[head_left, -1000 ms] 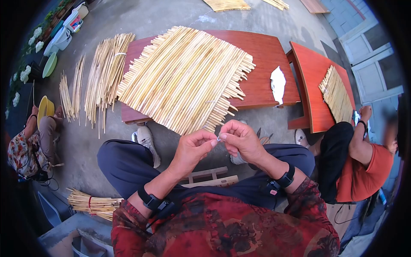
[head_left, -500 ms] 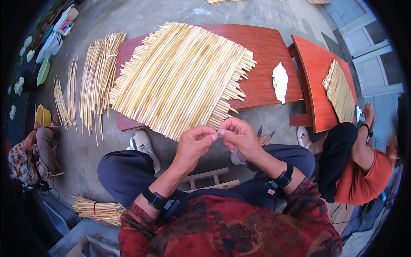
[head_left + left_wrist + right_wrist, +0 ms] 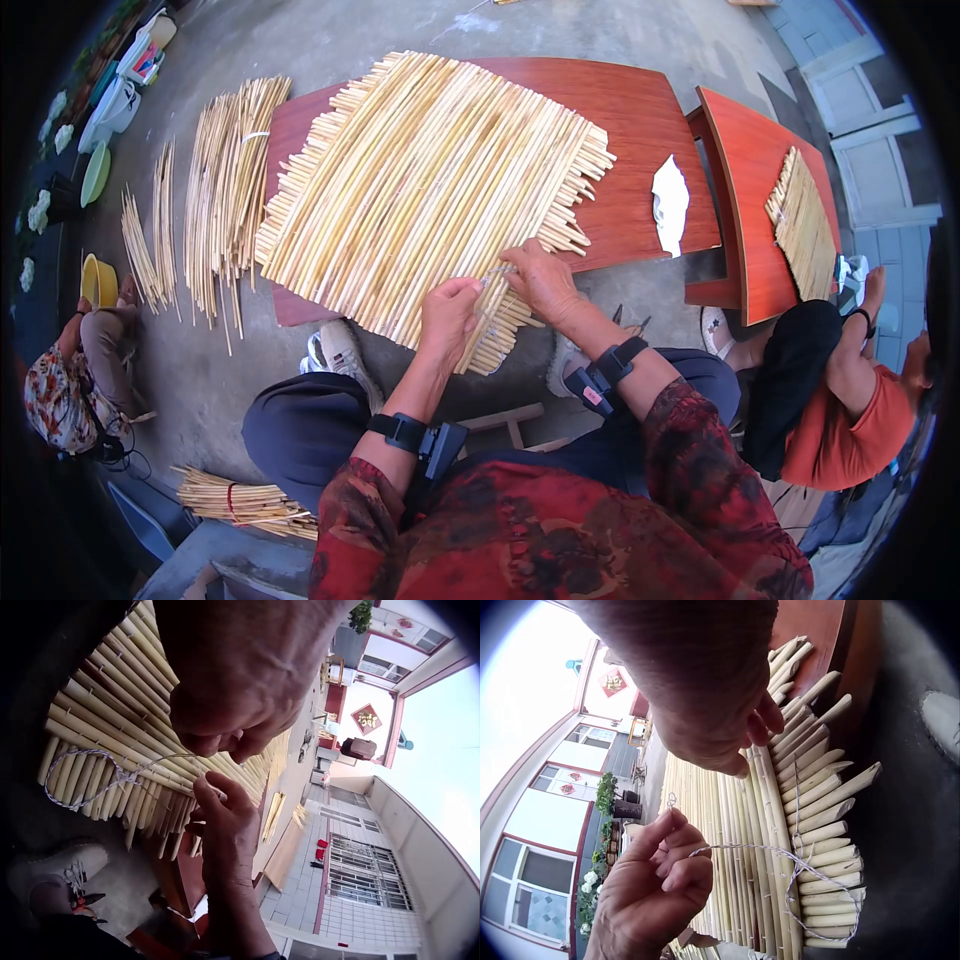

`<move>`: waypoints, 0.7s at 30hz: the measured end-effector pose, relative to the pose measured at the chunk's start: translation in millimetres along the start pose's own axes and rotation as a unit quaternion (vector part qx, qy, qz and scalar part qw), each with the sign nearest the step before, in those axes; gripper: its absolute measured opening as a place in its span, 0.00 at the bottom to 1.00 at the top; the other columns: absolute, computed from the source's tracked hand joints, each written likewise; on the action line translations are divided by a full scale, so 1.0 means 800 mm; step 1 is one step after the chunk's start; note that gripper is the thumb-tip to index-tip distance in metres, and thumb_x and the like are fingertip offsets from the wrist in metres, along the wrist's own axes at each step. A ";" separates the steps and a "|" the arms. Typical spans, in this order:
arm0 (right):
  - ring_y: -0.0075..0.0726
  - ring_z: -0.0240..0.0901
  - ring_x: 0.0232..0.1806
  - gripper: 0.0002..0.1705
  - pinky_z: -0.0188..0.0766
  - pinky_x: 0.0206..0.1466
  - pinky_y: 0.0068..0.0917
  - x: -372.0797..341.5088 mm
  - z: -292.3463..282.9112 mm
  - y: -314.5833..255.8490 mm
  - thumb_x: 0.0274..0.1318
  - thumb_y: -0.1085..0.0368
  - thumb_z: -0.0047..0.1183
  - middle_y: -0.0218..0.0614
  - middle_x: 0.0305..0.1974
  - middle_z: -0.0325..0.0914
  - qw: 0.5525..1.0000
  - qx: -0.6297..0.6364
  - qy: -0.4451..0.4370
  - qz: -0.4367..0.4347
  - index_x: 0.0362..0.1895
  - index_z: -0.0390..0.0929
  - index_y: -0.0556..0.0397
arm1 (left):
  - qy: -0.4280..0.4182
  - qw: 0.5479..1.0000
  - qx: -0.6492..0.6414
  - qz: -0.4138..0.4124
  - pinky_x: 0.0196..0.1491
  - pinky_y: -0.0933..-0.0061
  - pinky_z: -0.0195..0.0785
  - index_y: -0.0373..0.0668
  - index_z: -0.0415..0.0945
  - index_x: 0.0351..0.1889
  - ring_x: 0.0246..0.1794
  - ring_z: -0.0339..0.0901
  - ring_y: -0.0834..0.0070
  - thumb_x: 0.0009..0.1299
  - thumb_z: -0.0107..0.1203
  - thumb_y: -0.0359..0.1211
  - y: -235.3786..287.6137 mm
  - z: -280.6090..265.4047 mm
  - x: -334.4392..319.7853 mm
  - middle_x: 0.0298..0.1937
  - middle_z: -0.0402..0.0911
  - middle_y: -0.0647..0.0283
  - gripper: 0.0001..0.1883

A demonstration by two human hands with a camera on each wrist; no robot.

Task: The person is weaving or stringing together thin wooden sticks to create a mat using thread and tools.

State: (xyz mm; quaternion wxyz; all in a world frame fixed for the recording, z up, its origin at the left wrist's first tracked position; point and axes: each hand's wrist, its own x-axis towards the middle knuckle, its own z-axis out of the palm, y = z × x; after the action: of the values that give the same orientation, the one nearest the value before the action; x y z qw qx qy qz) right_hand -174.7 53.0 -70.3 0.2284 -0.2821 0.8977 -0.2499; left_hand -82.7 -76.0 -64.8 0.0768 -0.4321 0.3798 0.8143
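A mat of peeled sticks (image 3: 430, 190) lies on a red-brown table (image 3: 640, 110), its uneven stick ends jutting over the near and right edges. My left hand (image 3: 447, 318) is at the mat's near right corner and pinches a thin twisted white-and-dark cord (image 3: 754, 847). A small loop of it (image 3: 672, 799) sticks up from the thumb and forefinger. From this hand the cord runs to the stick ends and curls loosely over them. My right hand (image 3: 545, 285) reaches over the mat's right edge, its fingertips (image 3: 739, 766) low at the sticks and its fingers loosely bent.
Loose stick bundles (image 3: 235, 180) stand left of the table, and a tied bundle (image 3: 245, 500) lies near my left side. White paper (image 3: 670, 205) hangs at the table's right. A second table (image 3: 765, 190) bears a smaller mat. People sit at either side; pliers lie by my right foot.
Both hands met fingertip to fingertip above my lap, working at something small. They have since moved forward to the mat and apart, the right reaching onto its edge.
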 end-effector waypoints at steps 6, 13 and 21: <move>0.45 0.70 0.30 0.04 0.66 0.31 0.37 0.018 0.023 0.013 0.44 0.69 0.51 0.40 0.26 0.67 0.998 0.009 0.013 -0.056 0.27 0.71 0.52 | -0.007 1.000 -0.026 -0.013 0.14 0.87 0.48 0.38 0.71 0.31 0.12 0.54 0.90 0.61 0.53 0.28 0.000 -0.004 0.007 0.18 0.65 0.75 0.04; 0.14 0.62 0.17 0.03 0.59 0.18 0.15 0.014 0.011 0.023 0.49 0.70 0.52 0.26 0.17 0.67 0.919 0.366 -0.088 0.120 0.28 0.72 0.56 | -0.027 0.998 -0.054 -0.007 0.15 0.87 0.49 0.37 0.71 0.32 0.13 0.55 0.90 0.62 0.52 0.28 -0.008 0.010 0.021 0.19 0.65 0.74 0.04; 0.17 0.67 0.19 0.00 0.66 0.22 0.15 0.010 0.023 0.030 0.51 0.71 0.50 0.28 0.19 0.70 0.892 0.436 -0.070 0.094 0.30 0.72 0.53 | -0.036 0.998 -0.053 -0.020 0.14 0.87 0.50 0.36 0.71 0.34 0.13 0.56 0.90 0.62 0.52 0.28 -0.018 0.014 0.033 0.20 0.66 0.74 0.05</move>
State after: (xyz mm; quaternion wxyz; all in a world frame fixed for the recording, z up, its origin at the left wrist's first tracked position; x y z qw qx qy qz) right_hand -179.4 59.1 -100.4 0.4130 -0.0850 0.7029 -0.5728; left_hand -99.4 -63.4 -88.9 0.0836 -0.4129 0.3247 0.8468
